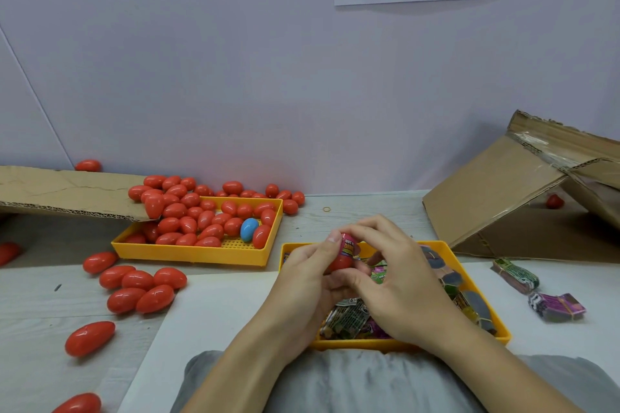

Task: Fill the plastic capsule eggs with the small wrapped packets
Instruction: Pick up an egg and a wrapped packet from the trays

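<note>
Center frame, my left hand grips a red egg half and my right hand pinches a pink packet into its top, above the packet tray. Further back, center-left, egg tray w/ red eggs.

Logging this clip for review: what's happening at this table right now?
A person is stuffing a pink packet into a red egg half, held over the yellow tray of packets. The left hand grips the egg half while the right hand pinches the packet at its opening. The packet sticks out, and the egg is not yet closed. Another yellow tray to the left holds many red eggs and one blue egg. More red eggs lie loose on the table.
</note>
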Demonstrator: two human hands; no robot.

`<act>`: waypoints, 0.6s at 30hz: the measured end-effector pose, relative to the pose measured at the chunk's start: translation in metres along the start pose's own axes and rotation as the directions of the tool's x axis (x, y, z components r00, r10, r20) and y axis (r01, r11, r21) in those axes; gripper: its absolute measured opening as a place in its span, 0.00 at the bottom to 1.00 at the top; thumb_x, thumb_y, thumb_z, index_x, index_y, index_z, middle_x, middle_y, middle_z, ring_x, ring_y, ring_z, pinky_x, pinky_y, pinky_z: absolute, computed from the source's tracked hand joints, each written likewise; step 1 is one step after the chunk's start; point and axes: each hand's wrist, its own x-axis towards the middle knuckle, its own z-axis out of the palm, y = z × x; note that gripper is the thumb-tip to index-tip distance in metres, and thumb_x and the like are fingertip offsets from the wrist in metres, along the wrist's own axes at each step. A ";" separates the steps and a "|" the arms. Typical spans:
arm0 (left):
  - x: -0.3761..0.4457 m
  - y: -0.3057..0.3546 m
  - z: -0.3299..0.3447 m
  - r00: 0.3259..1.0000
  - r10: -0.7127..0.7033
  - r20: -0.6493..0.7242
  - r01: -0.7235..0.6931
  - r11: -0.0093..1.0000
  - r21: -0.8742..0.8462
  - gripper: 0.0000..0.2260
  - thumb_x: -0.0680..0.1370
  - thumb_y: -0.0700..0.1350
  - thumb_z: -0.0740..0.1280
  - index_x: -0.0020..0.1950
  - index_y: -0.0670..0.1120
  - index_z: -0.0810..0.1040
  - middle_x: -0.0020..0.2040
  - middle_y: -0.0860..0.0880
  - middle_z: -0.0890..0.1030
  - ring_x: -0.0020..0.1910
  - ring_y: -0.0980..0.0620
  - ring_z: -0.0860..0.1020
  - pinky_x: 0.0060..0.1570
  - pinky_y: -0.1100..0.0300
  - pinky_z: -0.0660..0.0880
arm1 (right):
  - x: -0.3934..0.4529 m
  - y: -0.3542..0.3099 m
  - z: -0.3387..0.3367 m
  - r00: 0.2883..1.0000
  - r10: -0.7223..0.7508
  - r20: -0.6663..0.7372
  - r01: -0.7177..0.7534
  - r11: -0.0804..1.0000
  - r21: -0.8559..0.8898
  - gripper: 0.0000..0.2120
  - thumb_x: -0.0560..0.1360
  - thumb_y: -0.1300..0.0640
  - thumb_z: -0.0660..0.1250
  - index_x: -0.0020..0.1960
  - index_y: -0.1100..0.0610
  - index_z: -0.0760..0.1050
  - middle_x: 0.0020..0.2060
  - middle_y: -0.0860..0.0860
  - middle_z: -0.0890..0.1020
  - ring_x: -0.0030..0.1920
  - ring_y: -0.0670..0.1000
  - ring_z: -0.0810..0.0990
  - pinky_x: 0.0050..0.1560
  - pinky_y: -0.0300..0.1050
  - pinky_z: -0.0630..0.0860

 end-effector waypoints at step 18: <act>-0.003 0.001 0.002 0.999 -0.050 0.012 0.049 0.998 0.043 0.14 0.81 0.49 0.61 0.52 0.40 0.81 0.43 0.40 0.81 0.41 0.47 0.84 0.40 0.50 0.81 | 0.001 -0.001 -0.001 0.998 0.030 0.061 -0.036 0.995 0.095 0.18 0.73 0.63 0.72 0.61 0.50 0.79 0.52 0.39 0.77 0.56 0.45 0.77 0.50 0.32 0.73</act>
